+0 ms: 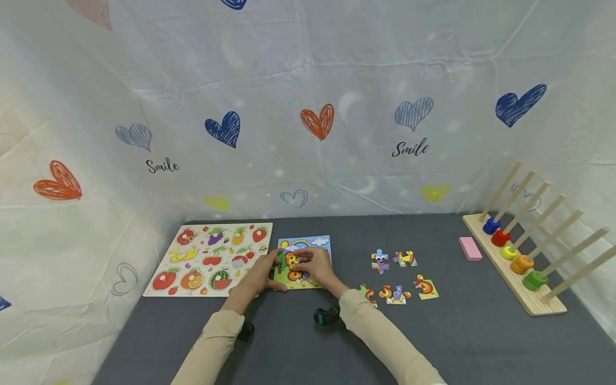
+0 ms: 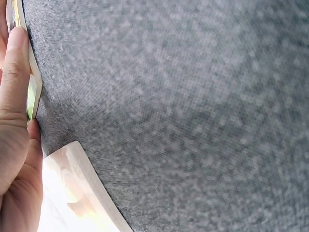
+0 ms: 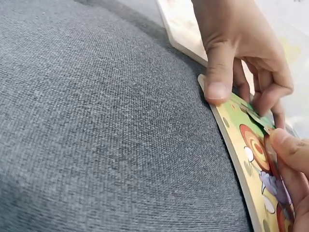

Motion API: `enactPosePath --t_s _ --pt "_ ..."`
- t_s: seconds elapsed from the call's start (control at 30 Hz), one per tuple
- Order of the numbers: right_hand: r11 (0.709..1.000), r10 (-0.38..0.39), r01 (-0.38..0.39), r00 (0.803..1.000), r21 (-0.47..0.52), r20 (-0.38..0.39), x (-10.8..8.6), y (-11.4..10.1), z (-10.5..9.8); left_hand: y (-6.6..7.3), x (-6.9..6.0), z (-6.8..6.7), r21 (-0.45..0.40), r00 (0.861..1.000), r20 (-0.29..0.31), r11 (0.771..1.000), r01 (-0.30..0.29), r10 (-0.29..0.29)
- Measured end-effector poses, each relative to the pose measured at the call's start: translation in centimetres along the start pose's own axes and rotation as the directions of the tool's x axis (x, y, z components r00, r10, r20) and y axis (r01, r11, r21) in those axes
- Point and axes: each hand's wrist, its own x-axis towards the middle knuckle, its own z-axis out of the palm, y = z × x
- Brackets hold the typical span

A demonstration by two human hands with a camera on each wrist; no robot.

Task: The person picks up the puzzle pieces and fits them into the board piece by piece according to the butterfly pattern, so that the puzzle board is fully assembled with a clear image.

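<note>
A small picture puzzle board [image 1: 313, 242] lies on the dark cloth, a rainbow along its top. My left hand [image 1: 262, 272] is at its left side, the thumb [image 3: 218, 89] on the near corner and the fingers curled over the left edge. Over the middle of the board my right hand [image 1: 315, 266] pinches a puzzle piece [image 3: 270, 145] between thumb and fingers, low against the board. The right fingertips partly cover that piece. In the left wrist view the left hand [image 2: 17, 130] touches the board's edge.
The fruit board [image 1: 166, 256] lies left, close to the left hand. Several loose puzzle pieces [image 1: 426, 287] lie to the right. Farther right are a pink block [image 1: 470, 249] and a wooden peg rack [image 1: 553, 306] with coloured rings. A black object [image 1: 327, 315] is beside the right sleeve.
</note>
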Motion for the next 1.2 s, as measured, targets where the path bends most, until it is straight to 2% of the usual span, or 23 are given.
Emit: enactPosePath --t_s 0.13,0.3,0.53,0.7,0.83,1.0,1.2 --pt "0.994 -0.039 0.039 0.999 -0.105 0.003 0.1 -0.4 0.1 0.0 0.0 0.0 -0.001 1.000 0.004 1.000 0.009 -0.009" --pt "0.970 -0.110 0.113 0.994 -0.215 0.028 0.2 -0.6 0.4 0.0 -0.1 0.0 0.001 1.000 0.005 1.000 0.029 -0.029" --pt "0.935 -0.120 0.139 0.990 -0.327 0.077 0.2 -1.2 0.5 -0.2 -0.1 0.1 0.010 1.000 0.000 1.000 -0.003 0.003" --pt "0.895 -0.168 0.211 0.975 -0.392 0.143 0.1 -1.7 0.4 -0.2 0.0 -0.1 0.010 1.000 0.001 1.000 -0.019 0.019" --pt "0.899 -0.181 0.224 0.972 -0.376 0.148 0.1 -1.7 0.5 -0.1 0.1 -0.1 0.014 1.000 -0.002 1.000 -0.020 0.020" --pt "0.927 -0.189 0.211 0.977 -0.310 0.102 0.1 -1.1 0.5 0.0 -0.1 -0.1 0.009 1.000 0.003 1.000 -0.015 0.015" --pt "0.931 -0.222 0.238 0.971 -0.277 0.087 0.2 -0.7 0.4 0.0 -0.1 0.0 0.003 1.000 -0.001 1.000 -0.026 0.026"
